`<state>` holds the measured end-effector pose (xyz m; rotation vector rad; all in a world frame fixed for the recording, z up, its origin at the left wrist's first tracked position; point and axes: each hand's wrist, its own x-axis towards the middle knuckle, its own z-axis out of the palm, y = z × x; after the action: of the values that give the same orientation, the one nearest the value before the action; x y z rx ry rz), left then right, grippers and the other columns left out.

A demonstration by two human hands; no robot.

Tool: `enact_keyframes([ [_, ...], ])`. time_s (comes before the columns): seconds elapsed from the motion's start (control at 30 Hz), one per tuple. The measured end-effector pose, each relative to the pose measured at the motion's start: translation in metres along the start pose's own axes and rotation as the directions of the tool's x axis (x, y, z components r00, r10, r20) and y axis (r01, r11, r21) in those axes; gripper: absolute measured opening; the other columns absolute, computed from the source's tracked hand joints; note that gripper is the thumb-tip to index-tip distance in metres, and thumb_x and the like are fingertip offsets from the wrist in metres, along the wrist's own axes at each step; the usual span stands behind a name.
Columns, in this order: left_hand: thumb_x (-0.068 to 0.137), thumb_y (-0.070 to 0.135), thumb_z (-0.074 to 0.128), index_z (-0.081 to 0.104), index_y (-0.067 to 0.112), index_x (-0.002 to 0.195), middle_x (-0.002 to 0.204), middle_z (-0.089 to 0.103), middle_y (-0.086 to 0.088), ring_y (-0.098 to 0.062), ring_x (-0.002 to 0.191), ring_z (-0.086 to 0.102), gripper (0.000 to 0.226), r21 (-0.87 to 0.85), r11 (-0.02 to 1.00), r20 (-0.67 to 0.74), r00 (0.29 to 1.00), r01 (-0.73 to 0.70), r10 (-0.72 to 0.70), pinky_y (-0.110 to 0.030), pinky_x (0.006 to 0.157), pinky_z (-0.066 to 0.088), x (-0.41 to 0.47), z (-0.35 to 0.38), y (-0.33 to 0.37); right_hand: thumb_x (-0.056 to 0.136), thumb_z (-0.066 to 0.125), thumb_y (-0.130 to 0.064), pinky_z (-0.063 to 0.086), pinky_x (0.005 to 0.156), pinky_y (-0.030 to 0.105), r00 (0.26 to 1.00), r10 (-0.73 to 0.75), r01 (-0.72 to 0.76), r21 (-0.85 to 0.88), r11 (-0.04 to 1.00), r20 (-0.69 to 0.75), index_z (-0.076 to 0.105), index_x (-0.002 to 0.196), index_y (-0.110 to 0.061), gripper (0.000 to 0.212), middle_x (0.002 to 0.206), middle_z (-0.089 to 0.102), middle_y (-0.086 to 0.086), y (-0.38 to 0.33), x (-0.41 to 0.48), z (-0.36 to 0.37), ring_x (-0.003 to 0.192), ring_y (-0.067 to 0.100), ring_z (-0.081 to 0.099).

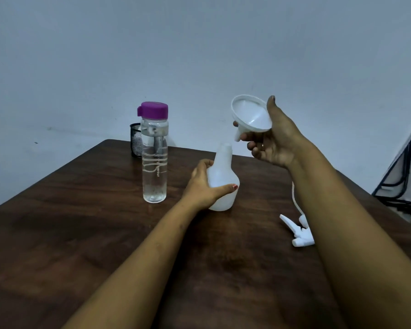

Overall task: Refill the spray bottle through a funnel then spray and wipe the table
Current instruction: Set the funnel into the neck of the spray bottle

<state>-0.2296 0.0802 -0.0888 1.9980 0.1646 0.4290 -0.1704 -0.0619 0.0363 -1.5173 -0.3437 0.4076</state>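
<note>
A white spray bottle (223, 174) stands upright on the dark wooden table (81, 233), its neck uncapped. My left hand (202, 186) grips its lower body from the left. My right hand (275, 141) holds a white funnel (250, 117) in the air, tilted, its spout just above and to the right of the bottle's mouth, not touching it. The white trigger sprayer head (294, 231) with its dip tube lies on the table to the right, partly hidden by my right forearm. A clear water bottle (154, 160) with a purple cap stands to the left, cap closed.
A black mesh cup (135, 141) sits at the table's far edge behind the water bottle. A pale wall is behind the table. Dark metal framing (403, 186) stands past the table's right edge.
</note>
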Motion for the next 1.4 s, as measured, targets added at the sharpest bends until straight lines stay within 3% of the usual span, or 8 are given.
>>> enact_keyframes([
  [0.17,0.072,0.040,0.077,0.031,0.026,0.133,0.136,0.035,-0.001,-0.020,0.117,0.042,0.078,-0.010,1.000,0.057,0.998,0.009,-0.008,-0.039,0.097,0.044,-0.016,0.001,0.007,0.090,0.015,-0.071,0.036,0.038,0.016,0.997,0.076,-0.077,0.043,0.996,0.021,0.071,0.101,-0.009,0.085,0.054,0.055,-0.001,0.001,-0.015,0.011,0.043,0.008,0.042],
  [0.57,0.072,0.038,0.077,0.034,0.028,0.133,0.136,0.038,0.000,-0.019,0.117,0.042,0.075,-0.047,0.999,0.038,0.999,-0.017,0.018,-0.037,0.096,0.042,-0.027,0.003,0.007,0.092,0.022,-0.068,0.026,0.034,0.014,0.985,0.172,-0.173,-0.104,0.979,-0.019,0.073,0.096,-0.008,0.079,0.042,0.040,-0.007,0.010,-0.020,0.016,0.036,0.004,0.030],
  [0.77,0.074,0.038,0.076,0.034,0.029,0.132,0.134,0.038,0.001,-0.015,0.111,0.042,0.073,-0.082,0.997,0.046,0.999,-0.016,0.020,-0.032,0.088,0.039,-0.027,0.005,0.004,0.091,0.032,-0.066,0.026,0.034,0.013,0.977,0.200,-0.201,-0.013,0.980,-0.070,0.056,0.093,-0.014,0.057,0.041,0.042,-0.004,0.020,-0.017,0.018,0.032,0.006,0.032],
  [0.97,0.074,0.037,0.075,0.037,0.028,0.133,0.136,0.037,0.002,-0.013,0.111,0.041,0.071,-0.080,0.997,0.038,0.999,-0.015,0.018,-0.030,0.088,0.038,-0.025,0.007,0.004,0.076,0.015,-0.087,0.025,0.035,0.013,0.981,0.187,-0.186,-0.015,0.982,0.059,0.066,0.116,-0.011,0.100,0.044,0.040,-0.005,0.024,-0.018,0.012,0.036,0.005,0.031],
  [1.07,0.074,0.037,0.075,0.037,0.028,0.135,0.137,0.037,0.002,-0.012,0.111,0.040,0.072,-0.071,0.997,0.038,0.999,-0.016,0.019,-0.030,0.089,0.037,-0.024,0.007,0.003,0.069,0.013,-0.092,0.024,0.036,0.015,0.986,0.140,-0.144,0.049,0.988,0.092,0.061,0.119,-0.013,0.105,0.047,0.041,-0.003,0.031,-0.020,0.010,0.037,0.007,0.032],
  [1.2,0.073,0.037,0.076,0.039,0.030,0.134,0.136,0.040,0.004,-0.013,0.113,0.043,0.072,-0.072,0.997,0.033,0.999,-0.019,0.021,-0.032,0.091,0.040,-0.023,0.007,0.001,0.060,0.034,-0.088,0.023,0.044,0.019,0.986,0.030,-0.037,0.036,0.999,0.167,0.058,0.108,-0.017,0.088,0.050,0.042,-0.004,0.043,-0.025,0.006,0.039,0.006,0.031],
  [1.3,0.062,0.046,0.079,0.045,0.035,0.129,0.131,0.047,0.005,-0.017,0.115,0.049,0.076,-0.114,0.993,0.055,0.998,0.012,-0.006,-0.042,0.098,0.046,-0.022,0.005,0.001,0.059,0.059,-0.066,0.025,0.046,0.017,0.968,-0.046,0.056,-0.033,0.998,0.246,0.056,0.092,-0.023,0.054,0.050,0.045,-0.009,0.053,-0.030,0.003,0.039,0.003,0.031],
  [1.4,0.048,0.056,0.076,0.047,0.041,0.123,0.127,0.052,0.005,-0.019,0.112,0.053,0.082,-0.131,0.990,0.088,0.996,0.043,-0.031,-0.046,0.096,0.049,-0.020,0.002,0.001,0.069,0.071,-0.043,0.029,0.042,0.015,0.968,-0.078,0.104,-0.099,0.990,0.238,0.058,0.107,-0.029,0.043,0.056,0.044,-0.006,0.058,-0.029,0.003,0.040,0.003,0.032],
])
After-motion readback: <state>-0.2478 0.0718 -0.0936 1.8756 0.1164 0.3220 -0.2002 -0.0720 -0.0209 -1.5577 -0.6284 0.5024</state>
